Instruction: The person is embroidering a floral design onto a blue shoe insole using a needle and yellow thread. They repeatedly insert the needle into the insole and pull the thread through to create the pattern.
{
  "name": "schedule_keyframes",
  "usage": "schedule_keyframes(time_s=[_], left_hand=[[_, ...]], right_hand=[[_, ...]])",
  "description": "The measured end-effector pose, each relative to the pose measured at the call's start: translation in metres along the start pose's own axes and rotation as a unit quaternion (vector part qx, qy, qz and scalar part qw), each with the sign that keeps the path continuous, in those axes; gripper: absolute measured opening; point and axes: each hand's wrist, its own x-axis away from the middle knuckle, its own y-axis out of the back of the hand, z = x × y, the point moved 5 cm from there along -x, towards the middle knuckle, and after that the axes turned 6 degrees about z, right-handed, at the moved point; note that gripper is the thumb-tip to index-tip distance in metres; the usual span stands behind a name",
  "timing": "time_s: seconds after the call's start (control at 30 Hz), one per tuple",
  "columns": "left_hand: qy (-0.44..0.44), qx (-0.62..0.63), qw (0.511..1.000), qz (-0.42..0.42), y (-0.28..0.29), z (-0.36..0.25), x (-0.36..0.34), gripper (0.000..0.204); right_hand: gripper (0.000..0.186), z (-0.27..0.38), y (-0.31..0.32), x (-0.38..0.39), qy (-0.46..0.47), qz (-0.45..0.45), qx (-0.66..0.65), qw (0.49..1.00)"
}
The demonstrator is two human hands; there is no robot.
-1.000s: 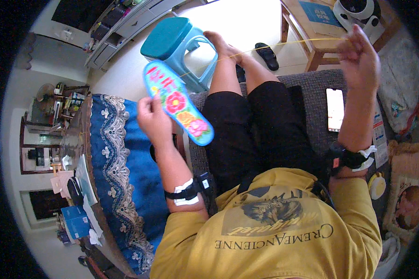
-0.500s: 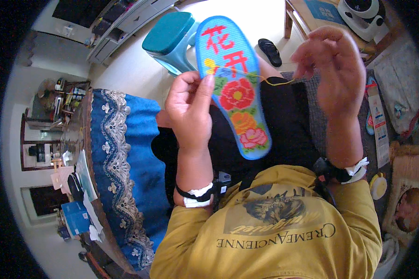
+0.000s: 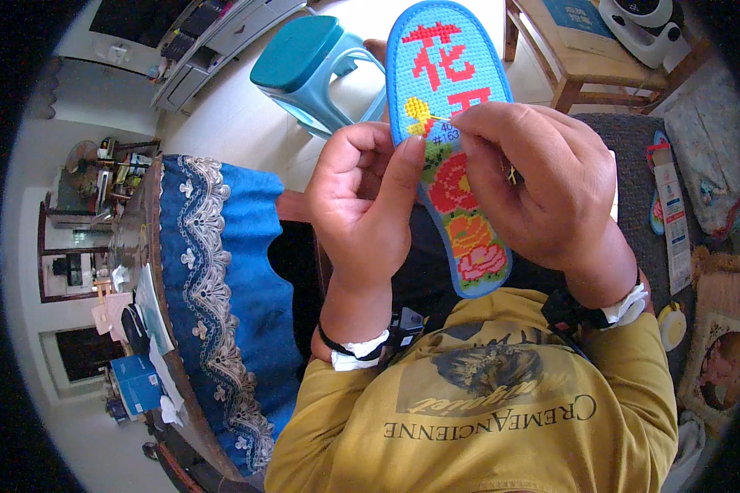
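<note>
A blue embroidered insole (image 3: 481,57) stands tilted up in front of me, with red characters at its wide end and red, orange and pink flowers below. My left hand (image 3: 362,189) grips its left edge, thumb on the front beside a small yellow stitched patch (image 3: 417,111). Over the insole's right side, my right hand (image 3: 543,177) is closed in a pinch close to that patch. A short length of yellow thread (image 3: 440,118) runs from the stitches to those fingertips. Whether a needle is between them I cannot make out. The hand covers part of the flowers.
A teal plastic stool (image 3: 300,53) stands beyond my left hand. At the left is a table with a blue lace-trimmed cloth (image 3: 247,246). A wooden chair (image 3: 584,78) holds a white appliance (image 3: 645,33) at the far right. A dark grey seat (image 3: 633,140) lies on my right.
My right hand has come in from the far right to the insole and closed into a pinch near the yellow stitches. The insole and left hand have shifted right, and the thread no longer stretches across.
</note>
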Motion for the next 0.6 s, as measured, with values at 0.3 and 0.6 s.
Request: schedule_keyframes(time_s=[0.3,0.6], left_hand=[[0.0,-0.004,1.0,0.014,-0.0029,-0.0031,0.0001,0.013],[-0.02,-0.031,0.999,0.028,-0.0014,-0.0036,0.0021,0.013]], right_hand=[[0.015,0.0002,0.0001,-0.0007,0.003,0.003,0.006,1.0],[0.015,0.0007,-0.0011,-0.0004,0.006,0.004,0.013,1.0]])
